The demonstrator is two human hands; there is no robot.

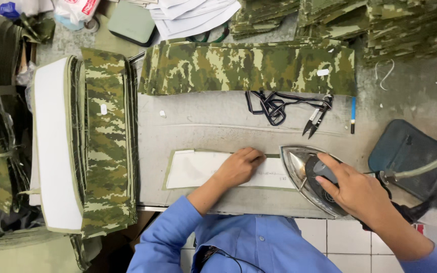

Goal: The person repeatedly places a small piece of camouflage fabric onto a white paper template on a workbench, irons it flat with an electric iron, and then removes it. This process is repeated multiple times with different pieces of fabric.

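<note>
A flat fabric piece with white interlining and a green edge (195, 169) lies near the front of the grey ironing table (213, 124). My left hand (238, 167) presses down on its middle, fingers curled together. My right hand (352, 189) grips the dark handle of a steel steam iron (302, 169), whose pointed nose rests on the right end of the piece. A hose (431, 164) runs off the iron to the right.
A stack of camouflage pieces (249, 68) lies across the back, another stack (107, 141) with white-faced pieces at the left. Thread snips on a black cord (317, 116), a blue pen (353, 114), and a dark blue pad (410, 156) sit at the right.
</note>
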